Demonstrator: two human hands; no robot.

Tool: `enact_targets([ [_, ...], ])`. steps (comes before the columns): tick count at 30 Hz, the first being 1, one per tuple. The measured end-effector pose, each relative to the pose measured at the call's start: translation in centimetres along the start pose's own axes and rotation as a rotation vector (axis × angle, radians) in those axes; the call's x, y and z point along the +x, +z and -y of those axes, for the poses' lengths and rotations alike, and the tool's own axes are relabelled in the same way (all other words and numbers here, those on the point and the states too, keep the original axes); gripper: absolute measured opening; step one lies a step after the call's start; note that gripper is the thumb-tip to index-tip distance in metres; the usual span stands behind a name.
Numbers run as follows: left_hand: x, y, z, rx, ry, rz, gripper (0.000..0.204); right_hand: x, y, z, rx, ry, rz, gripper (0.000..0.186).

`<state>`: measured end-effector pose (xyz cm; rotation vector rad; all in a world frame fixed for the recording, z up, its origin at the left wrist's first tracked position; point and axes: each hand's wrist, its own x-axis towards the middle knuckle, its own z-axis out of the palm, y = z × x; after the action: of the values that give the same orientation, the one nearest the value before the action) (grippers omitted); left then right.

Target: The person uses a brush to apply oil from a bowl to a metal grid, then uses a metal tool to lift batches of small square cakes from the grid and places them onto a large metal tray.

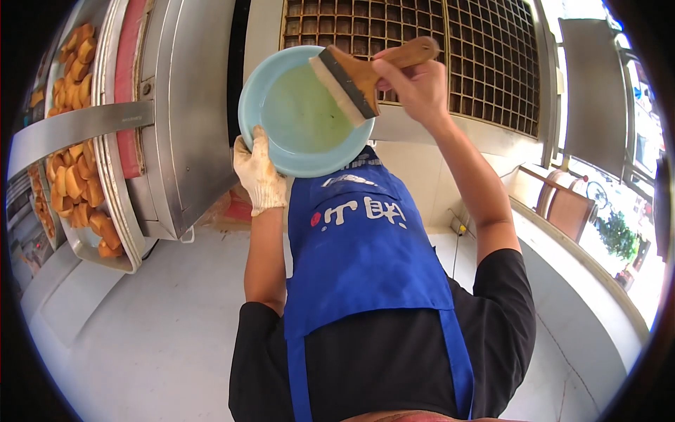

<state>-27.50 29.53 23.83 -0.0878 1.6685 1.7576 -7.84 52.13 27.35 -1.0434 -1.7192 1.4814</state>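
My left hand [260, 172], in a white knitted glove, grips the near left rim of a light blue plastic bowl [252, 105]. A shallow pool of yellowish-green liquid [302, 105] lies in the bowl. Bare, my right hand [418, 88] is closed around the wooden handle of a wide flat brush [358, 74]. The brush's pale bristles hang over the right part of the bowl; whether they touch the liquid I cannot tell. Just beyond the bowl is a metal mould with a grid of square cells [485, 60], its near left part hidden by the bowl and brush.
At the left, trays of golden-brown baked pieces [74, 179] stand behind a curved metal band [84, 126]. A stainless steel cabinet [190, 105] rises beside them. To the right, a light ledge [583, 260] runs along an opening toward the outdoors, with a grey metal panel [594, 91] beyond.
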Motion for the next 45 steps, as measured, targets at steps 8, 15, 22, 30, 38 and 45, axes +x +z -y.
enact_targets([
  [8,-0.5,1.6,-1.3,-0.045,-0.107,-0.022,0.030,0.8,2.0,-2.4,-0.280,-0.060,-0.012,0.021],
  [15,0.8,1.4,-1.3,-0.123,-0.115,-0.020,0.022,1.0,0.6,-3.0,0.291,0.160,-0.152,0.021],
  [22,2.1,-1.0,0.1,-0.160,-0.107,-0.041,0.024,3.4,-0.5,-6.8,0.854,0.433,-0.155,0.019],
  [30,1.5,-5.4,0.8,-0.070,-0.110,-0.127,0.025,15.0,5.0,-12.5,0.542,0.219,-0.445,0.018],
  [38,0.4,-8.0,0.6,0.015,-0.149,-0.173,0.038,17.5,11.1,-17.4,0.139,0.166,-0.485,0.024],
  [45,0.4,-6.3,-0.5,-0.030,-0.118,-0.093,0.029,13.1,-0.8,-17.8,-0.089,0.131,-0.595,0.027],
])
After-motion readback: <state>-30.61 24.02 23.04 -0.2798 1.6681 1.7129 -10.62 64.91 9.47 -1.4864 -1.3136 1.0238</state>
